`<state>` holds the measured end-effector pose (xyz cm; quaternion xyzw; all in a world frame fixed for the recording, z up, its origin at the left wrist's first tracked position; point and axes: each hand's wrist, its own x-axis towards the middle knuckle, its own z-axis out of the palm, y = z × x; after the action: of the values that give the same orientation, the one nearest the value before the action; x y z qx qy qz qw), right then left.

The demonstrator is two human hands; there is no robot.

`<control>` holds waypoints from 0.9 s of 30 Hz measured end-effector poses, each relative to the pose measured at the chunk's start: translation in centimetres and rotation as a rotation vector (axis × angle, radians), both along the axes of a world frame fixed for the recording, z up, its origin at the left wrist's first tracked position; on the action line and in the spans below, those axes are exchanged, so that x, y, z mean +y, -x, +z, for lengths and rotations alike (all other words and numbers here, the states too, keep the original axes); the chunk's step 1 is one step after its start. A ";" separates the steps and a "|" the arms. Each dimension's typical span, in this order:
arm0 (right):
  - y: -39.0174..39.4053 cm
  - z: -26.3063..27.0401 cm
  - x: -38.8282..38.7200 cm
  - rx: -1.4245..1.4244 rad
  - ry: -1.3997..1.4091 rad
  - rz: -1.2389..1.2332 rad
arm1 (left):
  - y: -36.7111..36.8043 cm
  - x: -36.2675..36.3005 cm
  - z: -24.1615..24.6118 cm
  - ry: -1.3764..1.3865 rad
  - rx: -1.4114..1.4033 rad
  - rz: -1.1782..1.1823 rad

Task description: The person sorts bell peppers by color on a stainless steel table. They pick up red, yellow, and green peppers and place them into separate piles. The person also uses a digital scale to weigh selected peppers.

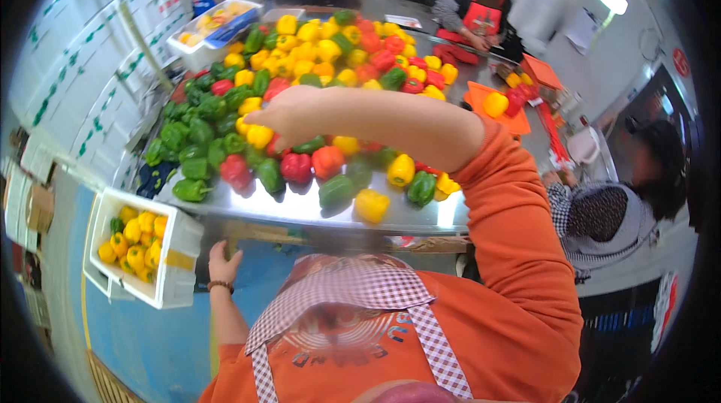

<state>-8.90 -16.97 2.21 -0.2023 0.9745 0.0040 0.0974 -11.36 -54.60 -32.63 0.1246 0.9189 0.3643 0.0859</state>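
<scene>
My right hand (284, 113) reaches across a heap of bell peppers on a metal table (253, 206), over yellow and red ones. Its fingers point down and left; whether they touch or hold a pepper cannot be told. My left hand (224, 265) is low beside the table's front edge, thumb and fingers apart, holding nothing. Green bell peppers (197, 132) lie mostly on the left of the heap, yellow bell peppers (307, 51) mostly at the back. Near the front edge sit a red bell pepper (296, 167), an orange-red one (328, 162) and a yellow one (372, 206).
A white foam box (180, 256) of yellow peppers stands left of my left hand. Another white box (197, 53) is at the back left. An orange tray (476, 93) with peppers lies at the right. Co-workers stand at the back left, behind the table (487, 8) and at the right (608, 217).
</scene>
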 end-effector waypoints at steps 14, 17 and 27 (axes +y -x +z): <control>-1.5 1.8 0.5 0.074 0.056 -0.087 | 0.4 1.6 -0.3 0.102 -0.038 -0.174; -2.6 0.2 0.8 0.056 0.124 -0.195 | 0.0 2.2 0.1 0.124 0.026 -0.177; -14.2 -21.3 3.3 -0.358 0.464 -0.343 | -1.8 2.8 1.5 0.172 -0.079 -0.197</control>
<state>5.32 -13.71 -19.08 -0.0496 0.9368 -0.2696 0.2175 -9.57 -51.76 -31.13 0.1918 0.9260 0.2785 0.1678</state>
